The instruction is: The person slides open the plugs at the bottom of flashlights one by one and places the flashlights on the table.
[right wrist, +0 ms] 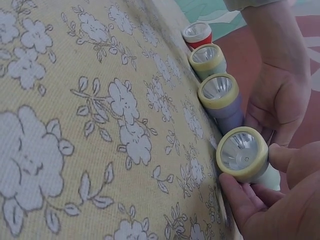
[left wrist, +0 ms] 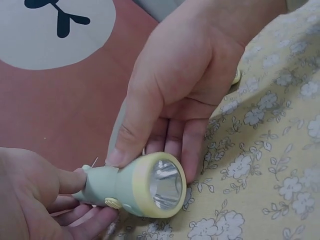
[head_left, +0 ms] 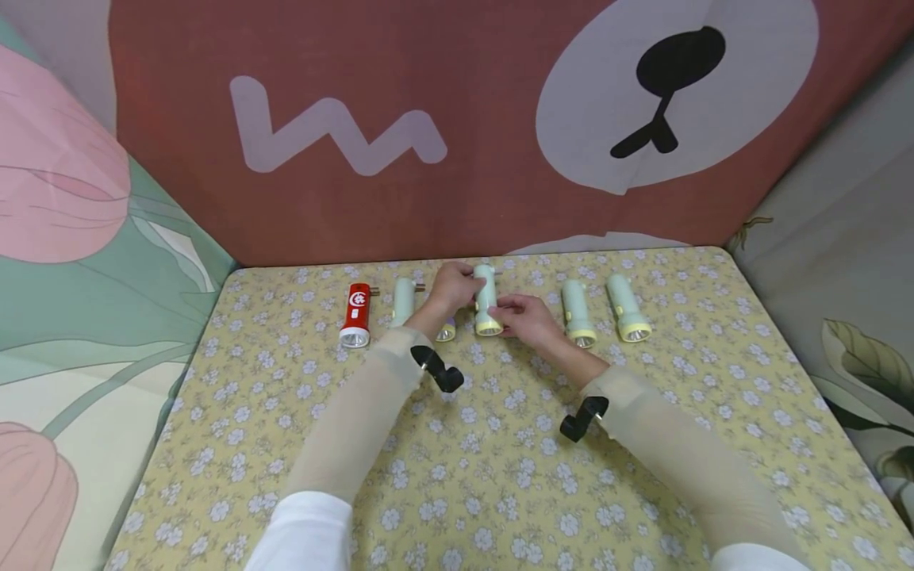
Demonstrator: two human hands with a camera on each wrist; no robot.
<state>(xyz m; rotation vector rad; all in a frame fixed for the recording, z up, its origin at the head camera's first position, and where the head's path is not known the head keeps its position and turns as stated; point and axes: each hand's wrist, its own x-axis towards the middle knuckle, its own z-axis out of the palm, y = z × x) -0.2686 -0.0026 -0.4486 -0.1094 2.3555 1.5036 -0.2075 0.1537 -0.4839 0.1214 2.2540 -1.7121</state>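
Note:
A pale green flashlight (head_left: pixel 486 297) with a yellow rim is held between both hands, its lens facing the person. My left hand (head_left: pixel 452 288) grips it near the tail end. At the lens end, the thumb and fingers of my right hand (head_left: pixel 530 319) pinch the body. In the left wrist view a round yellow button (left wrist: pixel 113 203) shows on its side. Metal prongs stick out near the tail. Just left of it, a purple flashlight (right wrist: pixel 231 112) with a yellow rim lies partly hidden behind the left hand in the head view.
Left in the row lie a red flashlight (head_left: pixel 356 313) with a white rim and another pale green flashlight (head_left: pixel 403 300). Two more pale green ones, the nearer flashlight (head_left: pixel 575 305) and the farther flashlight (head_left: pixel 625 301), lie right. Behind the flowered tabletop (head_left: pixel 457 476) stands a brown printed wall (head_left: pixel 485 190).

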